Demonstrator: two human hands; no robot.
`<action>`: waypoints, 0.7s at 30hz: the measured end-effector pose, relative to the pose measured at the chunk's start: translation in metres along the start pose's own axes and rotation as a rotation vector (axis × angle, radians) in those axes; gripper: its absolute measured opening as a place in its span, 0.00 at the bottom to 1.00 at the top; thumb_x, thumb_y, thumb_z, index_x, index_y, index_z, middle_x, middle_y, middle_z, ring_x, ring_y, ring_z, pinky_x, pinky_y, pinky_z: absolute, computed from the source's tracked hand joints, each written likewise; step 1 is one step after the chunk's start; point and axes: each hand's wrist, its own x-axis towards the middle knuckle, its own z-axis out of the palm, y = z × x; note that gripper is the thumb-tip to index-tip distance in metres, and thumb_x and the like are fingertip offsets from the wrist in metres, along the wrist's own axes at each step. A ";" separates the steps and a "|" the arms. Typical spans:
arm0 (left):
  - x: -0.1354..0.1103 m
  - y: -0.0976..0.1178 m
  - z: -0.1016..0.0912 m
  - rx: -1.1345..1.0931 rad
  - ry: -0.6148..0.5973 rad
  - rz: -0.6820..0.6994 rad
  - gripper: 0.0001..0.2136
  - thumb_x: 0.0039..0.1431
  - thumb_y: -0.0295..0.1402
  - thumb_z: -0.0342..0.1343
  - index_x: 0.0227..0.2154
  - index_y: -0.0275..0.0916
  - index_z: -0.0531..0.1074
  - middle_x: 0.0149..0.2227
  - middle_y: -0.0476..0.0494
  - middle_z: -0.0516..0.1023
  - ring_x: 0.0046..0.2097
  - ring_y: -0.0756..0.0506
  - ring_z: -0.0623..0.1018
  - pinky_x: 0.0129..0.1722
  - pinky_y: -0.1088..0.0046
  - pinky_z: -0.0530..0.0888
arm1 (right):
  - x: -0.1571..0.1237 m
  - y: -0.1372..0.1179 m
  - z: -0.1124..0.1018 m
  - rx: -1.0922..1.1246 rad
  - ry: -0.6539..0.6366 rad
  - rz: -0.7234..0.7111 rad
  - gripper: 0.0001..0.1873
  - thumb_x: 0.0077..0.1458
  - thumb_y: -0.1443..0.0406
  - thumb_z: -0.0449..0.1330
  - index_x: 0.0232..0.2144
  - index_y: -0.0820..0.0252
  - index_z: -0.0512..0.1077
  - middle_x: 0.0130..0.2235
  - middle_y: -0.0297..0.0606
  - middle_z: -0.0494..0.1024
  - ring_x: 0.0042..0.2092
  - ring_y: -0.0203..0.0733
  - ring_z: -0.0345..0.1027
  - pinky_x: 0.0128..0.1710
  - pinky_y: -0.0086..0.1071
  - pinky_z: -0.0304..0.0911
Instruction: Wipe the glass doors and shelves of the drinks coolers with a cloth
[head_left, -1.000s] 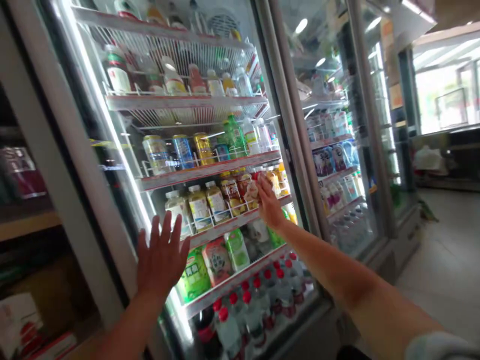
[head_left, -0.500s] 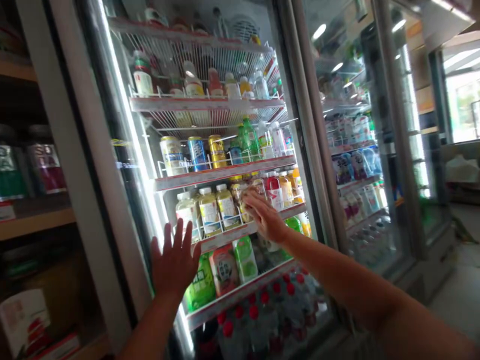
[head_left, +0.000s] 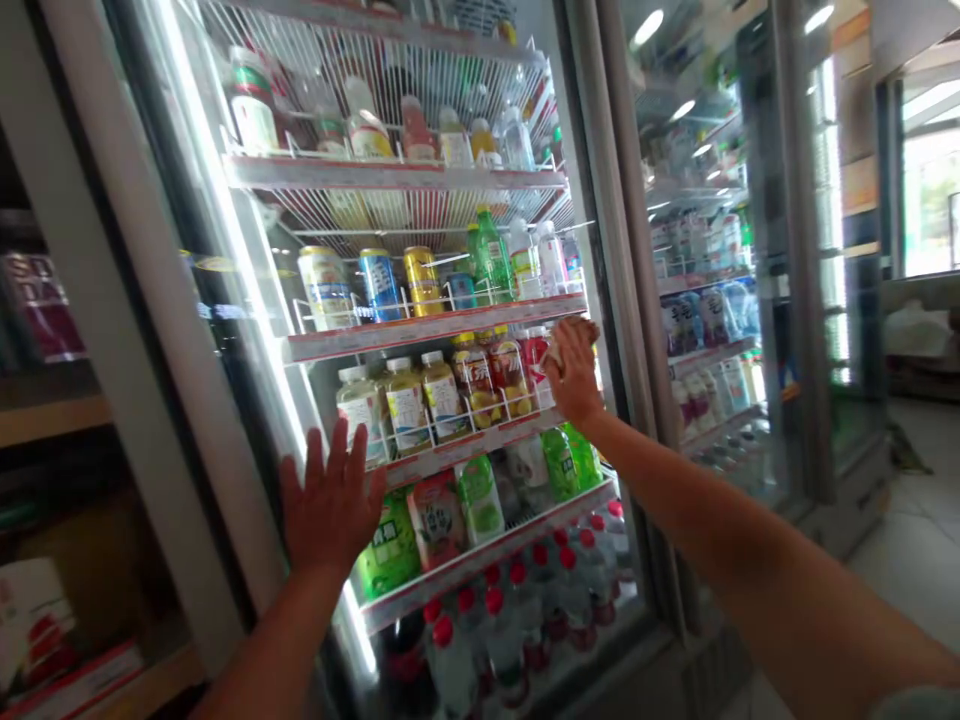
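Observation:
My left hand (head_left: 334, 500) is spread, its fingers apart, against or just before the lower left of the glass door (head_left: 480, 250). Nothing is in it. Higher on the right side of the same door, my right hand (head_left: 576, 385) presses a crumpled brownish cloth (head_left: 579, 328) to the glass. Its fingers partly cover the cloth. Behind the glass stand yellowish drink bottles (head_left: 409, 408), brown tea bottles (head_left: 474, 375) and a gold can (head_left: 422, 280) on lit shelves.
A metal door frame (head_left: 626, 250) runs up beside my right hand. Farther right is another glass-door fridge (head_left: 705, 300). On the left are an upright post (head_left: 97, 250) and a dark wooden shelf (head_left: 60, 425) with goods. Red-capped bottles (head_left: 517, 610) fill the fridge bottom.
My right hand has slid the cloth right and upward, from the middle of the door toward its right edge. My left hand stays spread at the lower left. The view has shifted slightly.

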 end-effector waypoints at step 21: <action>-0.002 -0.002 0.000 -0.028 0.057 0.052 0.32 0.77 0.37 0.48 0.77 0.44 0.42 0.76 0.39 0.49 0.77 0.34 0.44 0.75 0.43 0.39 | 0.012 -0.067 0.035 0.110 -0.091 -0.089 0.32 0.67 0.65 0.49 0.71 0.60 0.60 0.71 0.44 0.62 0.74 0.47 0.50 0.76 0.50 0.49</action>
